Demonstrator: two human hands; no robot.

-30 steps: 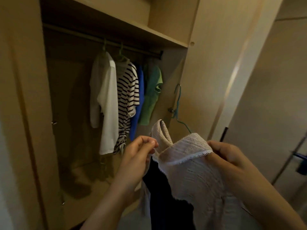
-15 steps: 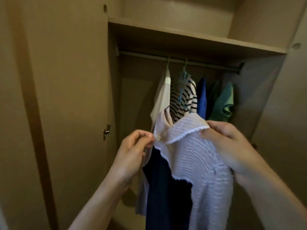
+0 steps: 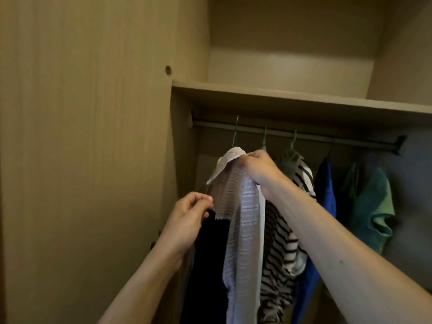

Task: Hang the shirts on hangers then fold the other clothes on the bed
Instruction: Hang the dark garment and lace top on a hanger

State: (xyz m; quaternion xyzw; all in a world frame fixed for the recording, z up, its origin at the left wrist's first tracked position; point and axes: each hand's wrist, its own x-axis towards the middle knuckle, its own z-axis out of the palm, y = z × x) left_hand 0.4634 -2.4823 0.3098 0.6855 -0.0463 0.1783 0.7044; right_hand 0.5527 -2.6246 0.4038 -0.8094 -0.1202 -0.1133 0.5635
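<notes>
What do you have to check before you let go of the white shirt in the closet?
1. Right hand grips the white shirt at its collar: ok.
2. Left hand pinches the dark cloth beneath it: ok.
3. Hanger hook is over the rail: cannot tell, the hook blurs into the rail.
4. Free rail left of the striped shirt: ok.
5. Shirt sits evenly on its hanger: cannot tell, the hanger's shoulders are hidden.
</notes>
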